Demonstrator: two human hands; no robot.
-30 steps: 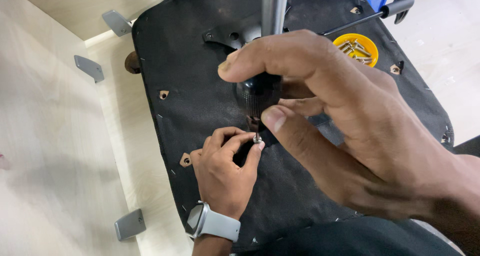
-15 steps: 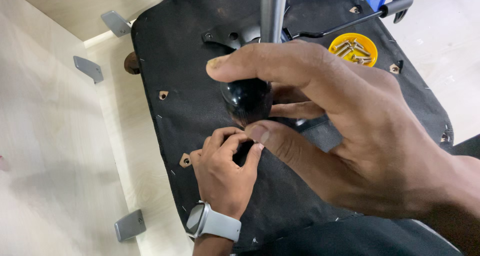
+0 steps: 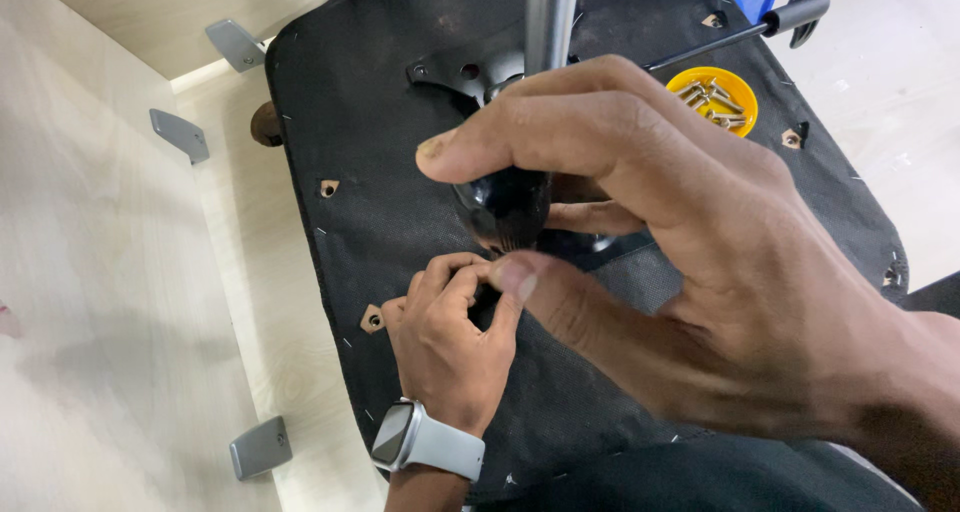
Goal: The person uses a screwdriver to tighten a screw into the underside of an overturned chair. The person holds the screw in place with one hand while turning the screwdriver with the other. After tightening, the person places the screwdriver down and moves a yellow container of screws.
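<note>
Two hands working over an upturned black seat base (image 3: 380, 122), lying on pale wooden boards (image 3: 110, 302). Right hand (image 3: 690, 272) filling the foreground, fingers (image 3: 560, 137) curling around a black knob-like handle (image 3: 505, 207), thumb (image 3: 560, 302) pressing in from below; gripping it firmly. Left hand (image 3: 445, 342) sitting lower down, wearing a watch (image 3: 425, 440) with a grey strap, fingers bunching tightly together at a spot just under the handle; pinching something too small and too hidden to tell. Fingertips of both hands nearly touching there.

Handle standing upright over the middle of the seat base, just above a black metal plate (image 3: 450, 72) and beside a strap-like dark band (image 3: 620, 252). Grey metal column (image 3: 550, 12) rising from the plate toward the top edge. Thin black lever (image 3: 720, 40) with a thicker grip running out to the upper right.

Resting on the fabric at upper right, well apart from the handle: a small yellow dish (image 3: 740, 82) holding several metal screws (image 3: 710, 97). Showing through the fabric at several points: small brown-rimmed holes (image 3: 372, 319), one near the left hand, others along the edges.

Lying on the boards to the left: three grey brackets (image 3: 180, 134), one at top, one at mid-left, one at bottom. Peeking out at the seat's left edge: a round brown knob (image 3: 265, 124).
</note>
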